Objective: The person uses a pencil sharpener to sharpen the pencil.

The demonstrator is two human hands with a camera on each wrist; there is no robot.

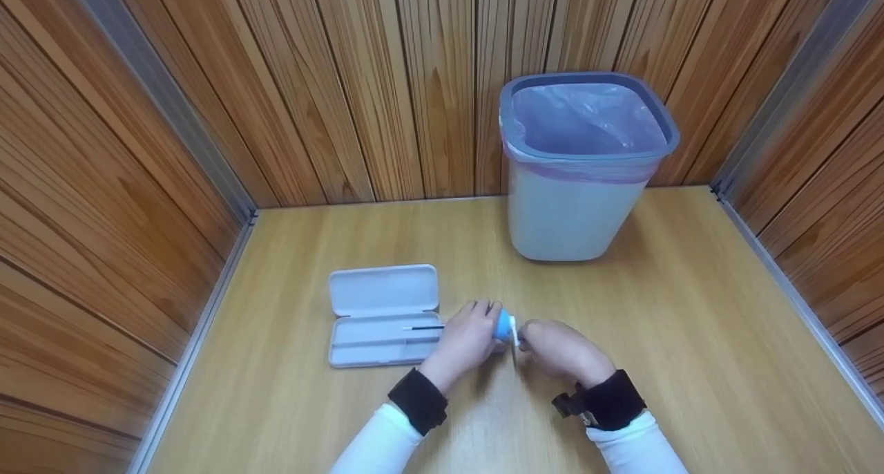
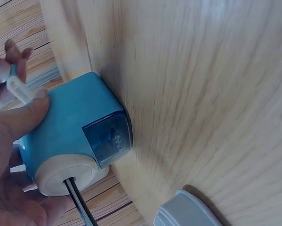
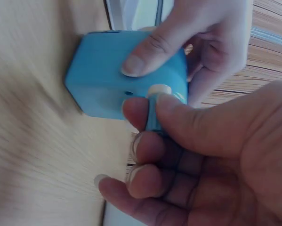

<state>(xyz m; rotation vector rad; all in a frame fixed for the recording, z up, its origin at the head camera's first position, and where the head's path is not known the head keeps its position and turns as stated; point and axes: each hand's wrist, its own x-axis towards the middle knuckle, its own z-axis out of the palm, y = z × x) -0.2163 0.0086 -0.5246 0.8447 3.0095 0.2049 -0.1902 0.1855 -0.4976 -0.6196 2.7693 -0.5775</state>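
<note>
My left hand [image 1: 468,336] grips a blue crank pencil sharpener [image 2: 72,122], thumb on top and fingers around the other side. A dark pencil [image 2: 79,202] sticks out of the sharpener's round white front, pointing left over the case in the head view. The sharpener's clear dark-blue shavings window [image 2: 110,139] faces the table side. With thumb and forefinger, my right hand [image 1: 563,346] pinches the blue knob [image 3: 153,113] of the crank handle at the sharpener's back. An open light-grey pencil case [image 1: 383,287] lies just left of my left hand.
A pale waste bin [image 1: 573,218] with a grey rim and a plastic liner stands at the back right of the wooden table [image 1: 290,419]. Wood-panelled walls [image 1: 414,87] close in the back and both sides.
</note>
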